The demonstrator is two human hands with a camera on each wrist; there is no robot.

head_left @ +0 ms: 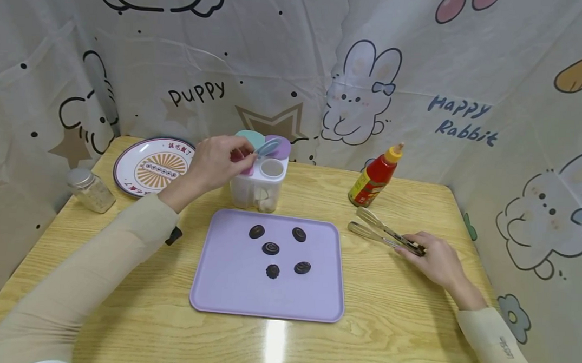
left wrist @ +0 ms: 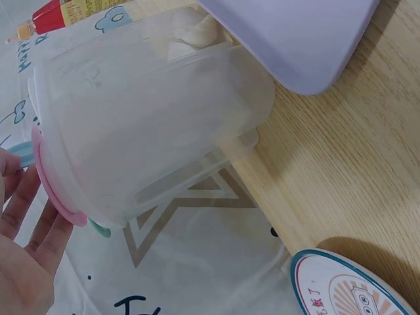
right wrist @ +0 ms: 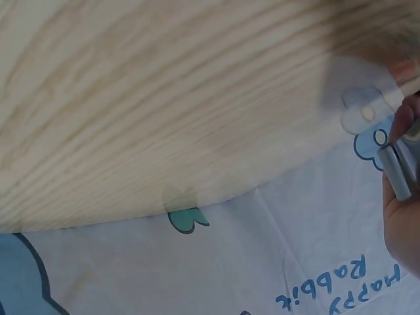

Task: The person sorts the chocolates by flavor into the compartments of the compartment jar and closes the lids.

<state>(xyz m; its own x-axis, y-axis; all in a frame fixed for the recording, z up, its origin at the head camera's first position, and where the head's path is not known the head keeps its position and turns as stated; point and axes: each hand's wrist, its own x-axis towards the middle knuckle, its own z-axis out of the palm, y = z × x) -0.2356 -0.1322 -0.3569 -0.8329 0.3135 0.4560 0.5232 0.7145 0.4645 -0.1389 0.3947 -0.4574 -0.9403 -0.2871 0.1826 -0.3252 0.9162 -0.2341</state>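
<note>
The left hand point(head_left: 219, 159) is up at the top of the clear seasoning box point(head_left: 257, 188), fingers point(head_left: 246, 150) pinched on the blue flip lid point(head_left: 269, 146), which stands tilted open over one round opening. The box sits on the worktop point(head_left: 402, 316) just behind the lilac tray point(head_left: 218, 292), where five dark chocolates point(head_left: 270, 248) lie well apart from each other. From the left wrist view the box's pink lid point(left wrist: 56, 190) is close by the palm, though the pinch itself isn't shown there.

The right hand point(head_left: 436, 261) rests on the worktop to the right of the tray, its fingers curled round the handle end of the metal tongs point(head_left: 381, 233) — the tips lie apart, pointing toward the red sauce bottle point(head_left: 375, 175).

To my eye the lid wants lifting from its edge, gently, so the light box doesn't tip or slide into the tray — a firmer hold on its body would help.

A patterned plate point(head_left: 151, 166) and a small glass jar point(head_left: 90, 190) stand off to the left.
</note>
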